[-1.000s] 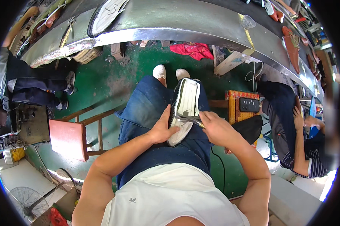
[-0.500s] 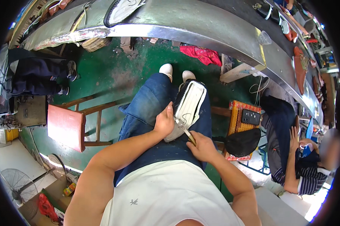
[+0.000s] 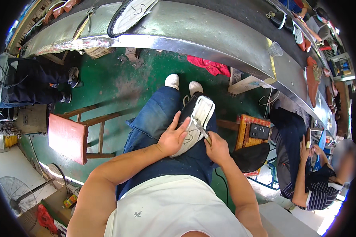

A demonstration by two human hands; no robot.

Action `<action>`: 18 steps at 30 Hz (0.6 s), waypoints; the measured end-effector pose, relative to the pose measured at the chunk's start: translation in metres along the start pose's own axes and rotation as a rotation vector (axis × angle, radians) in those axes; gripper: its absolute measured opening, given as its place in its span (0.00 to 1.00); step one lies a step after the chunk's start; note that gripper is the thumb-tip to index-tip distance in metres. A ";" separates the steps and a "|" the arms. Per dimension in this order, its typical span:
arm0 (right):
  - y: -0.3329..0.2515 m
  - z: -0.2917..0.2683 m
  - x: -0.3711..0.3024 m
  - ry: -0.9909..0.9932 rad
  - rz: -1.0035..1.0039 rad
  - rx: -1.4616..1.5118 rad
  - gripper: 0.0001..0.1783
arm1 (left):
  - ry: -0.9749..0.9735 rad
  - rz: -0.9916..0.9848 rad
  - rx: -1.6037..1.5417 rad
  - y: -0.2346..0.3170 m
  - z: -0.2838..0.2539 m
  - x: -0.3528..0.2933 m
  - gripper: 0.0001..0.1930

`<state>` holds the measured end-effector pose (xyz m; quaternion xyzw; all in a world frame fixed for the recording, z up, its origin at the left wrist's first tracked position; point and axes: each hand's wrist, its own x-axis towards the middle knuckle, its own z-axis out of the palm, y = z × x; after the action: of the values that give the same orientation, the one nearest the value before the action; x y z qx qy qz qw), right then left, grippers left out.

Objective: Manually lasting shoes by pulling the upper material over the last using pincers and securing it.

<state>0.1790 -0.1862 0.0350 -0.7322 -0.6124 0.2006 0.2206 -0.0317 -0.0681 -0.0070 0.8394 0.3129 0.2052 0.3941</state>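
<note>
A black and white shoe (image 3: 203,112) lies across my thighs with its pale underside up. Dark curved lines show on the nearer part of that underside. My left hand (image 3: 172,139) rests against the shoe's left side, fingers stretched and apart. Closed around the handles of a metal pair of pliers is my right hand (image 3: 218,149), on the shoe's right side. The pliers (image 3: 201,129) point up and left, their head at the middle of the underside by my left fingertips. Whether the jaws grip any material is too small to tell.
A metal-edged bench (image 3: 209,31) runs across the front, bearing another upturned shoe (image 3: 130,15) and a clear cup (image 3: 275,49). On my left stands a stool (image 3: 68,136); on my right, a woven seat holds a phone (image 3: 259,131) and a black pouch (image 3: 250,157). A person (image 3: 324,173) sits beyond.
My left hand has spread its fingers and lies farther over the shoe. The shoe's lined nearer part is now uncovered. My right hand and the pliers have shifted slightly right and toward the far end.
</note>
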 end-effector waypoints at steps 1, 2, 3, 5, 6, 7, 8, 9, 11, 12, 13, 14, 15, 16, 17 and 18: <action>-0.001 -0.009 0.003 -0.006 0.000 0.007 0.12 | -0.002 -0.008 0.004 0.002 -0.004 0.001 0.28; 0.000 -0.026 0.009 -0.239 0.147 0.128 0.10 | -0.061 -0.002 0.060 0.003 -0.008 0.004 0.29; -0.001 -0.044 0.017 -0.474 0.294 0.250 0.08 | -0.121 0.003 0.115 0.003 -0.012 0.006 0.30; -0.004 -0.078 0.036 -0.665 0.460 0.491 0.12 | -0.156 -0.033 0.082 0.003 -0.015 0.011 0.30; -0.004 -0.079 0.042 -0.523 0.312 0.378 0.13 | -0.183 -0.070 0.051 0.003 -0.016 0.015 0.31; -0.006 -0.077 0.045 -0.383 0.167 0.266 0.14 | -0.187 -0.073 0.050 0.007 -0.018 0.018 0.31; -0.006 -0.067 0.047 -0.382 0.177 0.269 0.14 | -0.241 -0.113 0.045 0.012 -0.021 0.023 0.31; -0.003 -0.050 0.050 -0.186 0.102 0.306 0.15 | -0.295 -0.153 0.040 0.015 -0.021 0.025 0.31; 0.012 -0.033 0.061 0.015 0.020 0.333 0.15 | -0.334 -0.152 0.080 0.016 -0.020 0.029 0.31; 0.021 -0.028 0.065 -0.106 0.065 0.143 0.17 | -0.372 -0.153 0.122 0.016 -0.020 0.030 0.31; 0.022 -0.027 0.070 -0.230 0.104 -0.045 0.18 | -0.369 -0.155 0.124 0.015 -0.021 0.028 0.31; 0.025 -0.030 0.070 -0.224 0.059 0.021 0.21 | -0.350 -0.141 0.141 0.015 -0.021 0.027 0.31; 0.024 -0.030 0.068 -0.223 0.057 0.021 0.21 | -0.332 -0.126 0.158 0.014 -0.022 0.027 0.32; 0.020 -0.028 0.061 -0.164 0.009 0.067 0.21 | -0.334 -0.126 0.157 0.016 -0.026 0.028 0.32; 0.019 -0.028 0.055 -0.103 -0.035 0.111 0.21 | -0.403 -0.164 0.156 0.023 -0.032 0.032 0.32; 0.018 -0.026 0.053 -0.295 0.057 -0.037 0.21 | -0.472 -0.200 0.155 0.029 -0.037 0.035 0.32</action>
<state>0.2165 -0.1391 0.0448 -0.7157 -0.6207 0.3010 0.1090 -0.0181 -0.0385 0.0414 0.8565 0.3086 -0.0609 0.4093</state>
